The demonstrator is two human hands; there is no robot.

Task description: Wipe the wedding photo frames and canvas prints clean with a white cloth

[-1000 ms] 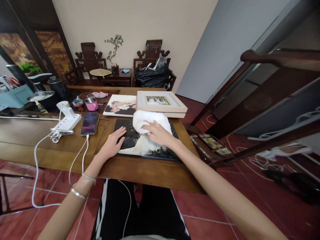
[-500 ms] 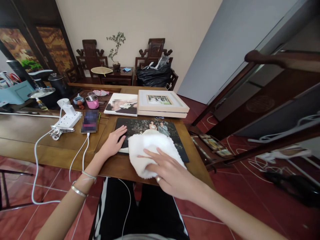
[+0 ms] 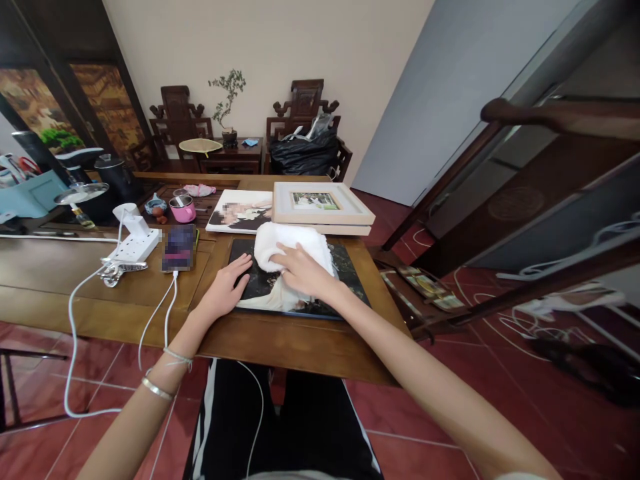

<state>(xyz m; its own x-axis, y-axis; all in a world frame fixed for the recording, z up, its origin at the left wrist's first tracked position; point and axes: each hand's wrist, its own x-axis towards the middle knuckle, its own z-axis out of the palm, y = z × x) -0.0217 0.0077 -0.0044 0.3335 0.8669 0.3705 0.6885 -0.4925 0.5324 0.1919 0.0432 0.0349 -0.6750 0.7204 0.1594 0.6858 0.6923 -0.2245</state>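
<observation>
A dark photo print [image 3: 320,307] lies flat on the wooden table [image 3: 280,340] in front of me. My left hand [image 3: 225,287] rests flat on its left edge, fingers spread, holding nothing. My right hand [image 3: 303,270] lies palm down on a white cloth [image 3: 280,241], pressing it against the far part of the print. The cloth hides the upper middle of the picture.
A light wooden picture frame [image 3: 323,207] and another print [image 3: 240,210] lie behind the dark print. To the left are a phone [image 3: 179,247] on a cable, a white power strip [image 3: 135,245] and a pink cup [image 3: 183,208]. Dark chairs stand at the back wall.
My right hand has pushed the white cloth from the near edge of the print back to its far part. My left hand has stayed on the print's left edge.
</observation>
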